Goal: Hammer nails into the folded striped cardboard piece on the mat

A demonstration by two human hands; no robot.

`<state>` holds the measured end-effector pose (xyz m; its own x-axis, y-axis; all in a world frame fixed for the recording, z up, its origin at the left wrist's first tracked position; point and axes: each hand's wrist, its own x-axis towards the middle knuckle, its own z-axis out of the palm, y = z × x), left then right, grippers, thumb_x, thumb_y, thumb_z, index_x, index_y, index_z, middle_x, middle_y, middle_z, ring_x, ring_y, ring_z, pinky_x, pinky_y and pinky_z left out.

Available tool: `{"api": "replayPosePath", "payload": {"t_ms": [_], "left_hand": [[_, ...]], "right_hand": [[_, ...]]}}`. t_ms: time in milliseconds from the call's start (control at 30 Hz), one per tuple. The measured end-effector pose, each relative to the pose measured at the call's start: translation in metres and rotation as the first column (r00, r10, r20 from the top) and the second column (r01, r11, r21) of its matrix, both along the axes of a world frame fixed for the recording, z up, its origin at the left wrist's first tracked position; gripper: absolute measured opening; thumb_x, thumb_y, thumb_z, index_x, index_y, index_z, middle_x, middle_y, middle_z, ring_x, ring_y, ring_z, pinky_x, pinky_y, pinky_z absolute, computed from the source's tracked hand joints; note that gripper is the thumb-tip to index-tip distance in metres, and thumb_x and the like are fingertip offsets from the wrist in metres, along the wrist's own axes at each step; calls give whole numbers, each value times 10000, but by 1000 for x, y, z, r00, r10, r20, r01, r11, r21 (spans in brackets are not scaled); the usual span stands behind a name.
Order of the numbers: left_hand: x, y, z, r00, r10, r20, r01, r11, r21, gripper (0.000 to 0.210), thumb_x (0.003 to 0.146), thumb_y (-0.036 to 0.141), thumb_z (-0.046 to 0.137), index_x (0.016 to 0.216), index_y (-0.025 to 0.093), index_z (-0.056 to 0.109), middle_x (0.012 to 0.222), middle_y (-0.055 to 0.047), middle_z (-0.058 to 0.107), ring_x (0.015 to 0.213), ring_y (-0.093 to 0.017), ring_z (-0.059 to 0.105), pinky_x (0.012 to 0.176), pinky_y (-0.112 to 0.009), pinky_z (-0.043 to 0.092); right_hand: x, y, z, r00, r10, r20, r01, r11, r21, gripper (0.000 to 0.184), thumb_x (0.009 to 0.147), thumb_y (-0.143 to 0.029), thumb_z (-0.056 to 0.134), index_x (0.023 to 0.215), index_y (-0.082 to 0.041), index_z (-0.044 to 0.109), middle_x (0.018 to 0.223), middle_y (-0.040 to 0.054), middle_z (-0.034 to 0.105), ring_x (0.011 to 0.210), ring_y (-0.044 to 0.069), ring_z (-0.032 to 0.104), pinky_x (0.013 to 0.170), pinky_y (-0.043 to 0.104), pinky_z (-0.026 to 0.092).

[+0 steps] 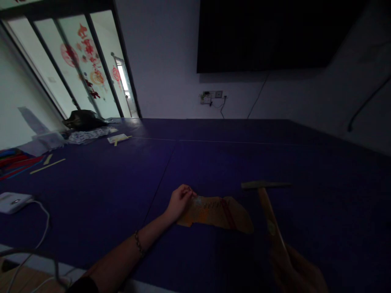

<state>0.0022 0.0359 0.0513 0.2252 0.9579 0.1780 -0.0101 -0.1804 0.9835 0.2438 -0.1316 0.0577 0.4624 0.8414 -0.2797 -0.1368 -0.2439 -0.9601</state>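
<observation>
On the dark blue table lies a flat brown piece (214, 211) with an irregular outline, a dark red stripe, orange patches and a row of small dark marks; its material is unclear in the dim light. My left hand (181, 200) rests at its upper left corner with the fingers pinched together. Whatever is between those fingertips is too small to make out. At lower right, my right hand (301, 268) grips the wooden handle of a hammer (270, 215). The hammer's narrow metal head is raised, right of the brown piece and apart from it.
Far left on the table (128, 171) are a black bag (84, 120), plastic packaging (90, 135), a small white packet (117, 138), yellowish strips (47, 166) and red and blue strips (20, 165). Nearer sits a white device (14, 202) with a cable (46, 224).
</observation>
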Motion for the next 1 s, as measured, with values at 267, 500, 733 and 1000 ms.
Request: {"api": "replayPosePath", "payload": {"t_ms": [267, 500, 733, 1000], "left_hand": [[22, -2, -9, 999, 15, -29, -14, 998, 55, 197, 734, 333, 529, 806, 150, 545, 680, -8, 570, 562, -85, 501, 556, -199, 400], [15, 2, -6, 848, -245, -469, 317, 945, 80, 310, 561, 264, 710, 856, 178, 663, 656, 17, 541, 595, -95, 489, 564, -193, 383], [21, 10, -10, 780, -312, -543, 397, 917, 44, 119, 659, 247, 638, 738, 176, 691, 683, -4, 597, 629, -104, 528, 574, -188, 388], [22, 10, -18, 811, -264, -522, 340, 939, 55, 169, 704, 285, 588, 651, 157, 684, 664, -11, 614, 609, -102, 534, 583, -195, 397]], "right_hand": [[69, 106, -4, 900, 285, -330, -198, 941, 275, 325, 574, -373, 640, 831, -232, 498, 372, -120, 314, 210, 25, 214, 214, 136, 197], [69, 114, -39, 852, 411, -325, -345, 907, 241, 383, 555, -360, 673, 858, -211, 492, 379, -124, 354, 199, 30, 265, 213, 143, 204], [55, 107, -35, 883, 447, -144, -420, 888, 185, 396, 627, -378, 639, 923, -152, 506, 417, -100, 402, 210, 42, 326, 220, 171, 244], [59, 110, -37, 863, 430, -266, -373, 896, 240, 382, 592, -345, 666, 888, -179, 490, 402, -113, 402, 205, 36, 315, 223, 158, 238]]}}
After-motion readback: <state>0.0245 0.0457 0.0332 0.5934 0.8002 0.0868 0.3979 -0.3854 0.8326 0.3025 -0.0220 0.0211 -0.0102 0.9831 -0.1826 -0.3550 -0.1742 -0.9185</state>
